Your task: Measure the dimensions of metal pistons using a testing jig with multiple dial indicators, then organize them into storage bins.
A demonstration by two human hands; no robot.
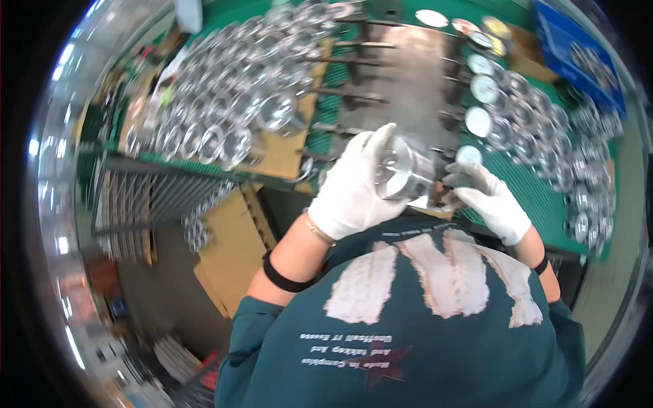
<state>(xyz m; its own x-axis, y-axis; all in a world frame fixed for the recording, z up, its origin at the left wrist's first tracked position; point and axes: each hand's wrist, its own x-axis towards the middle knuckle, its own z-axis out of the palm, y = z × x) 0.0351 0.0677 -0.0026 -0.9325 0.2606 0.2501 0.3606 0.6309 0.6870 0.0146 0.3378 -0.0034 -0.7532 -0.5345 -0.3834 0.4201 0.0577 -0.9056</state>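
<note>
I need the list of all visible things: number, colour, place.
Bench: one, green, upper half
Held cylinder: one, silvery, centre
Other cylinders: many, silvery, both bench sides
Plate: one, grey, bench's middle
Discs: several, mostly whitish, right of plate
Bin: one, blue, upper right
Cardboard: several, brown, bench and below
Rack: one, grey, below left
Shirt: one, dark green, lower middle
Left hand: one, white-gloved, centre
Right hand: one, white-gloved, centre-right
</note>
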